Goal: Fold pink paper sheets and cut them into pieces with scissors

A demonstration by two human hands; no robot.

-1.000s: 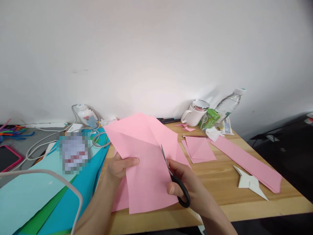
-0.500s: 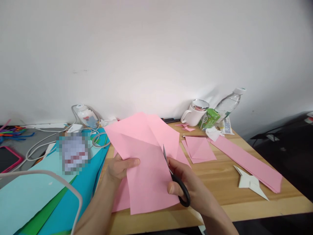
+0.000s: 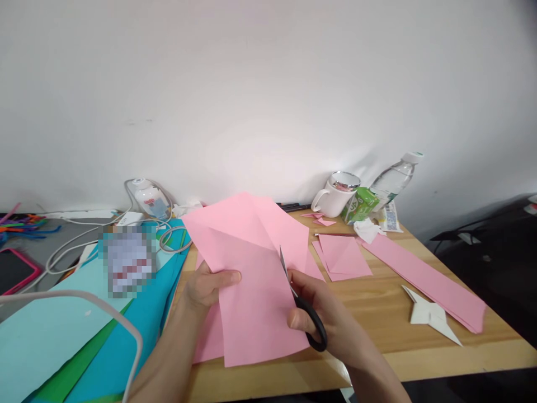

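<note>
Head view, the only one; clock centred on the pink sheet (image 3: 255, 305). Sheet sits in front of me, raised at a slant over the desk (image 3: 373, 336), between my two hands. My left grip (image 3: 208, 285), at 9 o'clock, is clamped on its edge: thumb on top, fingers hidden behind. My right grip (image 3: 321, 305), just past 3, is closed round the black-handled scissors (image 3: 302, 305), blade tip at 1 along the sheet's right side; can't tell how much paper is between the blades.

Handling, my guess: very light, thin, bendy, creases easily, tears if tugged; not very slippery, no weight to fight. Best hold is a flat pinch on the left edge, near the blade's level, so it doesn't flop; no squeezing mid-sheet. Scissors look stiff and light; hold by the loops. More pink paper (image 3: 208, 341) shows at 8, maybe separate, can't tell. Pink squares (image 3: 348, 258) lie between 2 and 3, white folded star (image 3: 428, 314) near 3.
</note>
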